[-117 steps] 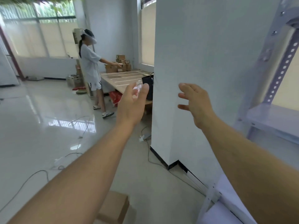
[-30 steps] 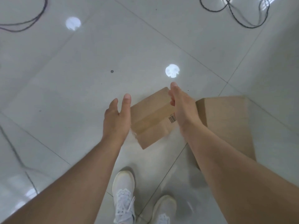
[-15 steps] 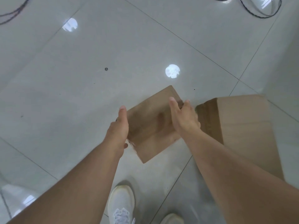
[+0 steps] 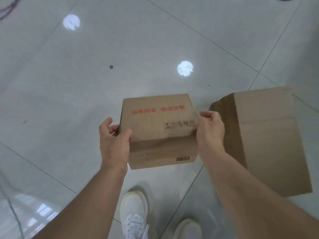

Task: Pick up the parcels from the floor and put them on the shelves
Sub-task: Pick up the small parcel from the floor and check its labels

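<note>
A small brown cardboard parcel with red print and a barcode hangs in the air above the grey tiled floor. My left hand grips its left side and my right hand grips its right side. A larger plain cardboard parcel stands on the floor just to the right, close behind my right hand. No shelf is in view.
My two white shoes stand on the tiles right below the held parcel. A dark cable runs along the floor at the left edge. Bright round light reflections lie on the glossy floor ahead.
Both hands closed on the small parcel lying on the floor and raised it, turning it so the printed face points up. The large parcel stayed where it was.
</note>
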Available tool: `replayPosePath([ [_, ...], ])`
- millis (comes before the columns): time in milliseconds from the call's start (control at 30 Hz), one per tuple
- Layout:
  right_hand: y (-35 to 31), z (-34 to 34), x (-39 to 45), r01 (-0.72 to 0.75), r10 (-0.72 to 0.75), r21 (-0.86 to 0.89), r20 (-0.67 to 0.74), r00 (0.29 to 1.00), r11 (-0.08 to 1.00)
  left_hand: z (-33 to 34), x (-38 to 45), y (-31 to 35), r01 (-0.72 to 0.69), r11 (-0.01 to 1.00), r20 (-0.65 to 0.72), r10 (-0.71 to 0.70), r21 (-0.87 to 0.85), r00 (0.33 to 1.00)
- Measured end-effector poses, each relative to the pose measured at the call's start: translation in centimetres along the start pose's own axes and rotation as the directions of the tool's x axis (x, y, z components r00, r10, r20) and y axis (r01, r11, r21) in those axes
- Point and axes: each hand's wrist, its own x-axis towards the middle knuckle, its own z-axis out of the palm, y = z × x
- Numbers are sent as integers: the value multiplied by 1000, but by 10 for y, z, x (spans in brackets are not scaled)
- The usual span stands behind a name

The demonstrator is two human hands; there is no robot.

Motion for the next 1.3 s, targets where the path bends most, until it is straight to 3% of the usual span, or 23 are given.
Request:
replayPosePath([
  [100,13,5,-5,22,-19,-144,25,1000,989,-4,-4,-13,-31,993,110,18,116,994],
  [200,19,9,-10,14,12,-359,71,997,933,-4,-1,-15,34,975,124,-63,221,990],
  [267,18,9,-9,33,8,-398,102,995,917,-4,0,-13,49,960,142,-91,276,986],
  [467,-1,-4,-8,14,-5,-78,115,993,997,-7,0,-9,58,996,46,-61,67,997],
  [567,-7,-6,-17,-3,0,30,96,995,1000,-5,-7,-1,94,995,70,-92,-24,993],
  [700,-2,-1,-15,-75,76,-22,90,993,997,-5,-4,2,141,989,146,-145,34,979],
  [800,9,-1,-13,-117,128,-106,94,987,987,-5,0,-3,142,984,122,-155,111,980],
  [1300,27,6,-17,-133,148,-111,144,978,985,-4,-2,-25,146,975,192,-177,165,965],
])
